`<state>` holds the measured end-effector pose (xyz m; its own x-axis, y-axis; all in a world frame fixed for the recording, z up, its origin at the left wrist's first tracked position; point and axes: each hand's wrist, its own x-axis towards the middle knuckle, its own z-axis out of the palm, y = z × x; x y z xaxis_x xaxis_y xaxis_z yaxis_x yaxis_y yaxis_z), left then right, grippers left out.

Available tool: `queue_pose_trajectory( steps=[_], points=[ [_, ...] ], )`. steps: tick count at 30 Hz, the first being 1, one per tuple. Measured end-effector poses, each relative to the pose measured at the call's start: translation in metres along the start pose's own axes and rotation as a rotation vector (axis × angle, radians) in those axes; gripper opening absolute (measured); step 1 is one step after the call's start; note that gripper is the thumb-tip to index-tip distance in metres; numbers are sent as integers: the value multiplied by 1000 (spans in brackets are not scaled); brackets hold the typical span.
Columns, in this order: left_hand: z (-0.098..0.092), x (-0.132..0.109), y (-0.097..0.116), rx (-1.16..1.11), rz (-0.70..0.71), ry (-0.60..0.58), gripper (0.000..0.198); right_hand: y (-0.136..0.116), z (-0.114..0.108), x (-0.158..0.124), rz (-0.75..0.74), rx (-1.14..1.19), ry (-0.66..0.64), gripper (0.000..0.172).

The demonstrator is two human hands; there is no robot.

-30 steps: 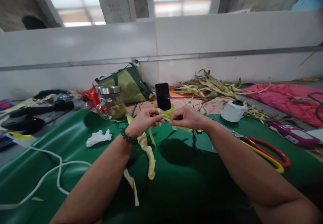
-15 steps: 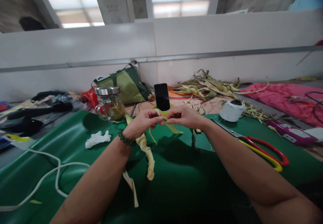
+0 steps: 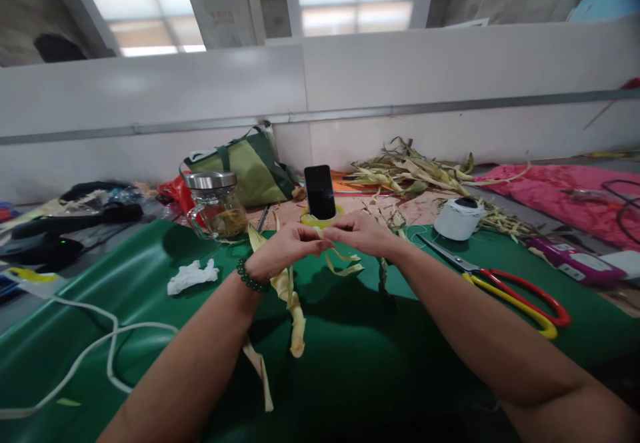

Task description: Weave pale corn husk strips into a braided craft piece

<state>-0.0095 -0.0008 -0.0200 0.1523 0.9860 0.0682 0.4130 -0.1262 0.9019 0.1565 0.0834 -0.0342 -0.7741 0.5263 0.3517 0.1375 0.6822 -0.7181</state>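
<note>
In the middle of the head view, my left hand and my right hand meet with fingertips almost touching. Both are closed in a pinch on a thin pale-green leaf strip, whose loose end curls below the fingers. A green bead bracelet circles my left wrist. Under and beside that hand lies a pale, peeled plant stalk with its sheath, its cut end toward me. Another dry leaf strip lies nearer, by my left forearm. The fingers hide part of the held strip.
A phone stands upright behind my hands on a yellow tape roll. Left are a lidded glass jar, crumpled tissue and white cable. Right are scissors, a white thread spool and a leaf pile.
My fingers have shifted on the strip and my hands have drawn closer together. The strip's hanging end now curls differently below them. The stalk stays where it was.
</note>
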Motion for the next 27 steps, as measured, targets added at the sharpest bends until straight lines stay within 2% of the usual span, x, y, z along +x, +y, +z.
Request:
queue_pose_trajectory(
  steps=[2,6,12,17,20,23,25,27],
  points=[
    [3,1,-3,44,43,10,19,-3,8,1,28,113,38,33],
    [8,5,-10,68,23,1,13,-6,14,2,72,306,133,23],
    [11,6,-12,57,49,-44,11,-2,11,3,58,346,215,18],
    [11,4,-7,40,26,-54,9,0,10,4,86,365,252,20],
    [11,1,-3,-26,-58,-94,27,1,8,5,76,341,247,22],
    [10,-1,1,-230,-159,-93,43,3,5,6,68,318,249,25],
    [10,-1,1,-298,-192,-85,44,4,4,7,65,307,237,25],
    [10,-1,0,-247,-171,-113,40,4,4,7,55,290,226,25]
  ],
)
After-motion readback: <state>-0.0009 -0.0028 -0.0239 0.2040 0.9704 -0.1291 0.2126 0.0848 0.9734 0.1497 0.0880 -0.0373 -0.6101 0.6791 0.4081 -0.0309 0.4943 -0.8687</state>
